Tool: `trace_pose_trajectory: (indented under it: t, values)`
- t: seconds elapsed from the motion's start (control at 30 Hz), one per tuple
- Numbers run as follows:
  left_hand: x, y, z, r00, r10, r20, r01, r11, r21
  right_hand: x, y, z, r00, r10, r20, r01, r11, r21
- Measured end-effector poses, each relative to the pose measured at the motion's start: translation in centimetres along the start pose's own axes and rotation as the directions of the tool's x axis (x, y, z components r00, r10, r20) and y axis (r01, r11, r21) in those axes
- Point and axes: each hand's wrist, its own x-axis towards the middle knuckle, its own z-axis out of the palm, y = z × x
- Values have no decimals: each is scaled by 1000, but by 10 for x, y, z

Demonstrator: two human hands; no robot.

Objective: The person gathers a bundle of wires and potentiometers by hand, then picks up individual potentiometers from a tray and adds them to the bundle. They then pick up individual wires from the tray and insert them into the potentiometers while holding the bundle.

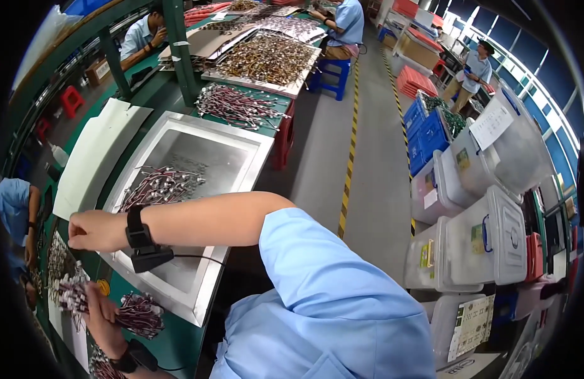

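Note:
My left hand (103, 316) is wrapped round a bundle of short dark-red wire leads with white connectors (74, 294). The tail of the bundle (140, 316) fans out over the green bench. My right hand (96, 230) is above and beyond it, reached across the bench, with its fingers curled together. Whatever those fingers may pinch is hidden or too small to name. Under my right forearm lies a white-framed metal tray (257, 148), with a heap of similar wire leads (165, 186) inside.
A bent white board (99, 158) leans beside the tray. Further along lie more red leads (235, 107) and a board heaped with brassy parts (266, 60). A green post (178, 50) rises there. Several people work nearby. Plastic bins (487, 234) line the aisle's right.

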Motion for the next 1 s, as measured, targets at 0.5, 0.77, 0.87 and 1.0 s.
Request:
trace_pose_trajectory:
  t: [0.5,0.77,0.87,1.0]
  values:
    - [22,-18,-41,919,143,-367,-248,934,-258,-7,123,-238,897,355,-265,-418,483,-769]
    - [10,29,-47,829,266,-492,-431,865,-258,8,151,-219,843,520,-138,-439,516,-736]
    - [8,27,-59,827,299,-476,-455,853,-256,15,178,-193,868,479,-133,-399,512,-760]
    - [5,29,-63,806,335,-488,-488,843,-226,31,192,-171,896,423,-134,-338,457,-823]
